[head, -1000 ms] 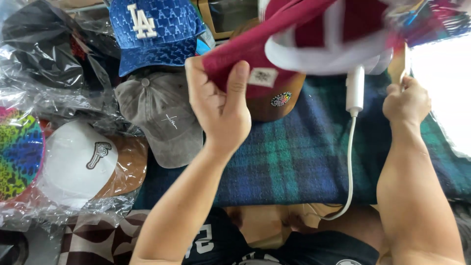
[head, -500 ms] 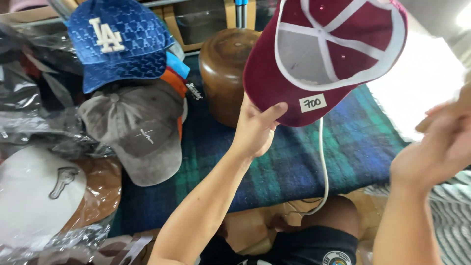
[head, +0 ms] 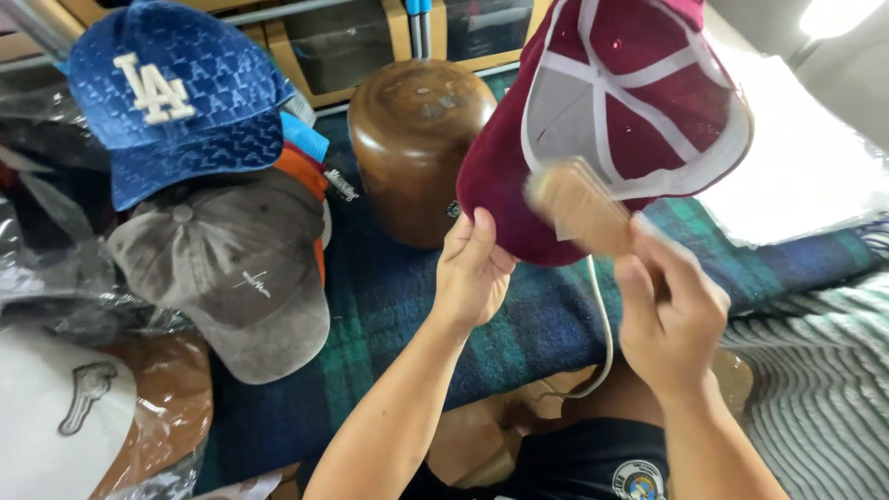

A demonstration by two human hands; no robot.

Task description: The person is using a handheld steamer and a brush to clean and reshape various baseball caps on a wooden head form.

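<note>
Left hand (head: 474, 270) pinches the brim of the upturned maroon baseball cap (head: 611, 120); right hand (head: 671, 310) grips a blurred wooden brush (head: 579, 206) at its lining, brushing apparently underway, unfinished.

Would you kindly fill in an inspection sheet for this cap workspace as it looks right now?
Surface: dark blue and green plaid cloth covers the work area.
Job's things: maroon cap held up, inside facing the camera; a blurred tan wooden brush lies against its inner brim.
Clutter: blue cap stacked above a grey cap; a white and brown cap in plastic wrap; a rounded wooden block.
Grippers: left hand pinches the maroon cap's brim; right hand holds the brush.
Cables: a white cord hangs below the cap.
Surroundings: wooden shelving behind; white sheets at right.
</note>
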